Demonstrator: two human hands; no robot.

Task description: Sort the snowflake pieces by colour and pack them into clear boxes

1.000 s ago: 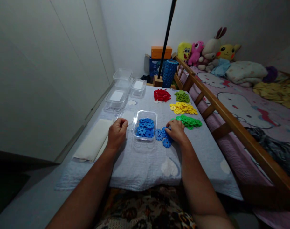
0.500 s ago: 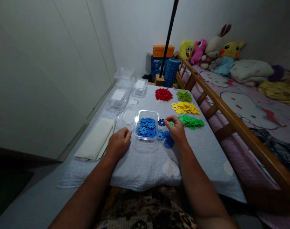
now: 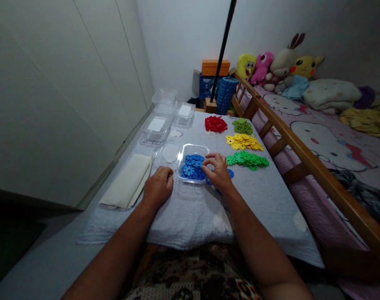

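Observation:
A clear plastic container (image 3: 193, 148) holds several blue snowflake discs (image 3: 191, 166) on the light blue quilted mat (image 3: 190, 208). My right hand (image 3: 218, 171) hovers at the container's right rim, fingers curled in a pinch; what it holds is hidden. A few loose blue discs (image 3: 230, 173) lie under and beside it. My left hand (image 3: 158, 187) rests on the mat just left of the container, its fingers curled shut with nothing visible in them.
Piles of green discs (image 3: 248, 159), yellow discs (image 3: 243, 142), light green discs (image 3: 242, 126) and red discs (image 3: 215, 123) lie further back. Empty clear containers (image 3: 163, 112) stand at back left, a folded white cloth (image 3: 127, 180) at left. A wooden bed rail (image 3: 302, 156) borders the right.
My right hand lifted a blue disc from the loose pile and moved left to the container's rim. My left hand has drawn back a little from the container.

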